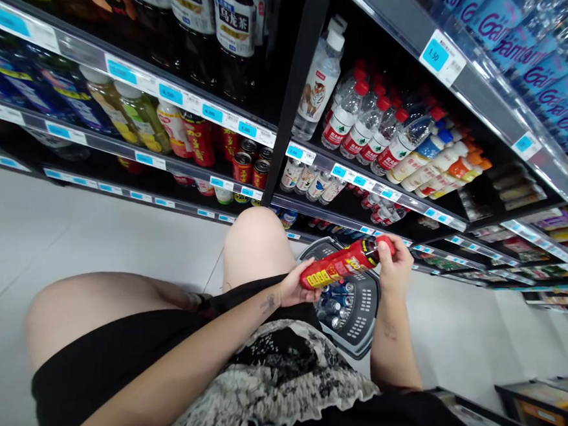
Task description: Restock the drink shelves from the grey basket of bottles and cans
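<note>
A red drink bottle (337, 266) with yellow lettering lies tilted across my lap, its capped end up and to the right. Around its base my left hand (299, 285) is closed, the fingers underneath. My right hand (394, 266) pinches the red cap (385, 245) at the other end. Dark drink shows at the bottle's neck. Just below the bottle, a grey shopping basket (365, 309) stands on the floor with several cans and bottles (336, 304) in it. The bottle and my left hand hide part of the basket.
Drink shelves (251, 126) with price tags run along the front. Water bottles with red caps (363, 121) fill the shelf ahead, and red cans (251, 166) stand left of the upright. My bent knee (257, 237) is close to the lowest shelf. Pale tiled floor (92, 232) lies on both sides.
</note>
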A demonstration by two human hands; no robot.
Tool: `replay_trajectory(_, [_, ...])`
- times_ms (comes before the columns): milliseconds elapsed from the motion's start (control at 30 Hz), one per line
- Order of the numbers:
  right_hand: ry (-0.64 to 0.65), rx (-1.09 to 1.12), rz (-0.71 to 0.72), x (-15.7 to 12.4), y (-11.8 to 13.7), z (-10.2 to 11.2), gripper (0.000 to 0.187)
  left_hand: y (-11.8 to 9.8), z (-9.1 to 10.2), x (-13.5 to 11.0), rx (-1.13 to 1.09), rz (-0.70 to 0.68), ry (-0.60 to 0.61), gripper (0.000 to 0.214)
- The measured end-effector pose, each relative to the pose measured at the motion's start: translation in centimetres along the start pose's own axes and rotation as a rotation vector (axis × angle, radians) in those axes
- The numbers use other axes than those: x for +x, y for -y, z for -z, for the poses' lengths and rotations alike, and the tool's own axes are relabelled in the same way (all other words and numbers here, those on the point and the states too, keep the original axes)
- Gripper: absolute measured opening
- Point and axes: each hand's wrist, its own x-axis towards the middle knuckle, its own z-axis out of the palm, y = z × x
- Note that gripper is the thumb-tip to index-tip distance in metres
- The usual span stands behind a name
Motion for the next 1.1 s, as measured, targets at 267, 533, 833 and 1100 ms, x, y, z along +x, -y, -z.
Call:
replay_trajectory(267, [-0.109, 0.032, -0.226, 1.1, 0.0, -0.1, 0.047, 0.8, 0.7, 0.6, 0.143, -0.005, 0.109, 0.082])
replay_trajectory(533, [-0.067, -0.085, -0.198, 1.0, -0.5, 0.1, 0.044, 0.5, 0.0, -0.5, 0.115, -0.136, 0.010, 0.092])
replay_trajectory(833, [-0.020, -0.031, 0.242, -1.8, 1.4, 0.9, 0.022, -0.6, -0.3, -0.3, 0.014, -0.102, 0.039, 0.084])
replay_trajectory(1100, [0.233, 0.042, 0.475, -0.7, 3.2, 1.5, 0.015, -0.6, 0.7, 0.0, 0.272, 0.224, 0.280, 0.079])
